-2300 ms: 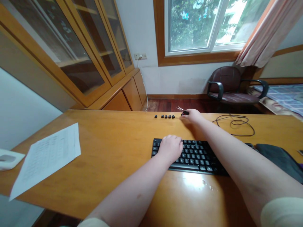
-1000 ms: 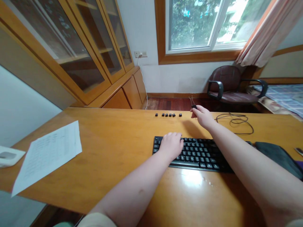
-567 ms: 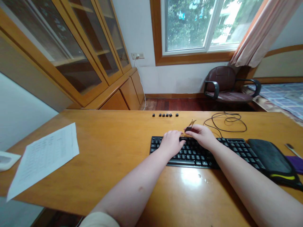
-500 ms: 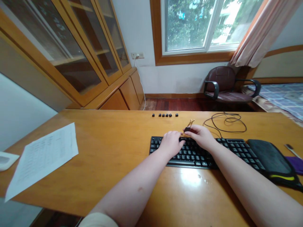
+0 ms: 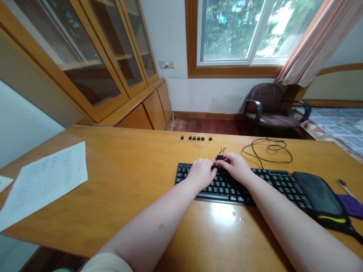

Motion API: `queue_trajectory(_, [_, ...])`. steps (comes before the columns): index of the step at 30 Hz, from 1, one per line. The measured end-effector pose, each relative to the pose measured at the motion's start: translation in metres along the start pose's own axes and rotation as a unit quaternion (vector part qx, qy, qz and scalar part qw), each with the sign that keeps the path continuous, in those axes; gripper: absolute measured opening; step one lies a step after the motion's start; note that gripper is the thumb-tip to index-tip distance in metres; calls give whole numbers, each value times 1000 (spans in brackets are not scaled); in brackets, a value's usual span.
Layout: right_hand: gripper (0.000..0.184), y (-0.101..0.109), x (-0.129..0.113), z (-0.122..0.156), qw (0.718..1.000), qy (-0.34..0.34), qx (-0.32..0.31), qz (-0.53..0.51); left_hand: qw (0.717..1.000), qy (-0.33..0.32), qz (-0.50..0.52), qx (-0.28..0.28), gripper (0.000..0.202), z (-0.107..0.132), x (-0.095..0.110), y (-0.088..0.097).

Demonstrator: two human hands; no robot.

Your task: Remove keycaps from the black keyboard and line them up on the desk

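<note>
A black keyboard (image 5: 224, 189) lies on the wooden desk under both my hands. My left hand (image 5: 201, 172) rests over its upper left keys, thumb apart from the fingers, fingertips close beside those of my right hand. My right hand (image 5: 234, 164) is closed on a small black tool with two thin gold-coloured prongs (image 5: 219, 156) at the keyboard's back edge. Its prongs point up; the fingers hide its lower part. Behind the keyboard, several small black keycaps (image 5: 194, 138) lie in a row near the desk's far edge.
The coiled black cable (image 5: 268, 149) runs behind the keyboard. A dark zip case (image 5: 319, 192), a small brush (image 5: 343, 185) and a purple cloth (image 5: 351, 204) lie at the right. Printed paper (image 5: 53, 177) is at the left. Beyond the desk stands a chair (image 5: 266, 105).
The view has shifted slightly. Both hands stay at the keyboard's back edge in nearly the same pose, the right one still holding the black pronged tool.
</note>
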State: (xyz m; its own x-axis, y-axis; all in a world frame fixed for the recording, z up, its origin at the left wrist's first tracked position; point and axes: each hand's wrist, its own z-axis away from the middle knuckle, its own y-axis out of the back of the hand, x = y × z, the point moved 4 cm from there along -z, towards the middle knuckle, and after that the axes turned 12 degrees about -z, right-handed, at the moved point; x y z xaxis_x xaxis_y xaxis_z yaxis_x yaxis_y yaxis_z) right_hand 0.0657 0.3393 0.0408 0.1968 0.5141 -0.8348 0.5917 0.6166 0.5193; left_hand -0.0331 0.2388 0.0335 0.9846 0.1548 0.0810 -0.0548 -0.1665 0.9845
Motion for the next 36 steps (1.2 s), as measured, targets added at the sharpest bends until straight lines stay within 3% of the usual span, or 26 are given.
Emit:
queue_trajectory(13, [18, -2, -5, 1, 998, 14, 16, 53, 1000, 15, 6, -26, 24, 0, 1, 4])
queue_trajectory(22, [15, -9, -5, 3, 998, 19, -19, 59, 1000, 13, 8, -18, 25, -1, -1, 0])
queue_trajectory(36, [17, -11, -5, 12, 978, 46, -35, 200, 999, 14, 33, -28, 23, -2, -2, 0])
